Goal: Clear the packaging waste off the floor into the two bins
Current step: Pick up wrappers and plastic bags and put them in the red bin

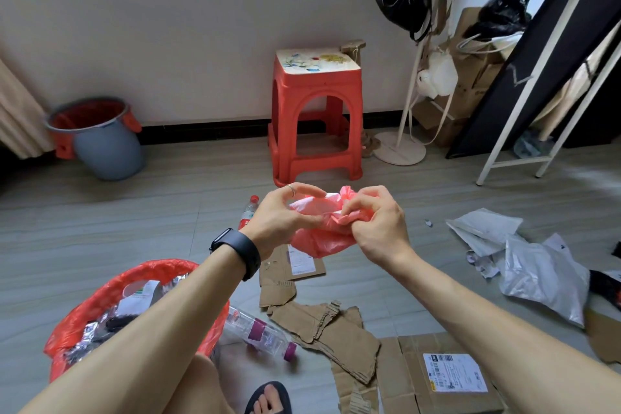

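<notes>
Red plastic bag (316,242), crumpled, held in the air above the middle of the floor (100,228). Left hand (282,218), with a black watch (238,249) at the wrist, pinches the bag's left side between thumb and curled fingers. Right hand (373,222) grips the bunched right side with curled fingers.

Torn cardboard pieces (322,323) lie on the floor directly below the hands, and a flattened labelled box (447,376) lies at the near edge. A clear bottle (262,336) lies on its side just beside the near bin (111,282). This bin is red-lined, holds foil and paper scraps, and stands at the near left edge. A second bottle (248,208) shows partly behind the left hand. Grey and white mailer bags (544,276) lie toward the right edge.

The far bin (107,151), grey with a red liner, stands in the far left corner. A red stool (316,111) stands at the far edge by the wall.
</notes>
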`<state>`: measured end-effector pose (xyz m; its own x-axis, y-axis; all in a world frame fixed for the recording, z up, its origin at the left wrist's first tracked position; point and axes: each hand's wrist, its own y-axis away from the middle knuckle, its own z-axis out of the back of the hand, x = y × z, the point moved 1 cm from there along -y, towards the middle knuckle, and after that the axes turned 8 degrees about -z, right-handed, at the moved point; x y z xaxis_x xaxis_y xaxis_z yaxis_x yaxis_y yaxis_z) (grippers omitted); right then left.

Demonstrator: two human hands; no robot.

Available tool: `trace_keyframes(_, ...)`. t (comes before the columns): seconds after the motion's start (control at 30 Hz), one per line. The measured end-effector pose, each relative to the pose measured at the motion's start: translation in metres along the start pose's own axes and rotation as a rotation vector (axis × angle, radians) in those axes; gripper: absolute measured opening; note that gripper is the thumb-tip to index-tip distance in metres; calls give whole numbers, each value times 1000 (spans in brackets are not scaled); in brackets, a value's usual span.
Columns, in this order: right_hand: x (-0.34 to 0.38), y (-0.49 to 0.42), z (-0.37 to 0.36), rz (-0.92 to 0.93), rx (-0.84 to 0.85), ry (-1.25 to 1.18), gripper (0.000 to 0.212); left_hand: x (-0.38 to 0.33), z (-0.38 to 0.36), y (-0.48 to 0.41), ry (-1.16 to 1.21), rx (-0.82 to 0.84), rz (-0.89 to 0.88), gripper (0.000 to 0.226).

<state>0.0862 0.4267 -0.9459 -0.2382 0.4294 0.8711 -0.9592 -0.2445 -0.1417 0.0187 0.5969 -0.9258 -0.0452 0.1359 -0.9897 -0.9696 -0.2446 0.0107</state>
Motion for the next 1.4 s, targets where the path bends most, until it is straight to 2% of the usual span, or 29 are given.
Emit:
trace_keyframes(0.13,9,12,-7,191,3,-12,29,-3,4,2,86,54,64,43)
trace_keyframes(0.23,13,15,-8,226,16,-26,29,-1,9,3,155,99,110,36)
trace_keyframes(0.3,16,19,-8,200,54,-39,30,1,13,1,145,67,107,33)
trace_keyframes(0.37,23,22,-6,100,174,-141,38,7,21,0,145,32,129,31)
trace_keyframes(0.47,25,10,2,-206,299,-382,77,13,31,-3,169,39,182,35)
trace_keyframes(0.53,22,3,7,-431,387,-308,98,14,34,-2,204,45,190,35)
trace_keyframes(0.6,16,5,9,-582,606,-324,87,13,29,-1,217,83,171,31)
trace_keyframes(0.67,13,10,7,-556,717,-464,57,14,24,0,203,89,152,33)
trace_keyframes(0.73,14,9,3,-474,629,-595,43,13,20,0,233,19,131,38)
trace_keyframes(0.83,16,5,-5,-343,411,-554,36,11,15,-3,315,-88,139,48)
trace_keyframes(0.93,12,1,-10,-275,268,-448,31,9,9,-6,332,57,154,47)
trace_keyframes(1.0,11,-2,-10,-234,196,-383,31,6,6,-3,291,152,152,46)
trace_keyframes(1.07,12,-2,-11,-197,172,-391,28,4,5,-1,267,164,135,49)
trace_keyframes(1.2,19,2,-16,-69,212,-329,27,5,11,-1,247,-52,56,57)
trace_keyframes(1.27,25,3,-18,-104,324,-387,44,6,19,-1,264,-137,46,55)
trace_keyframes(1.33,29,3,-15,-225,493,-603,62,3,26,0,247,-180,38,52)
trace_keyframes(1.4,35,1,-11,-319,629,-754,64,1,35,4,215,-224,15,47)
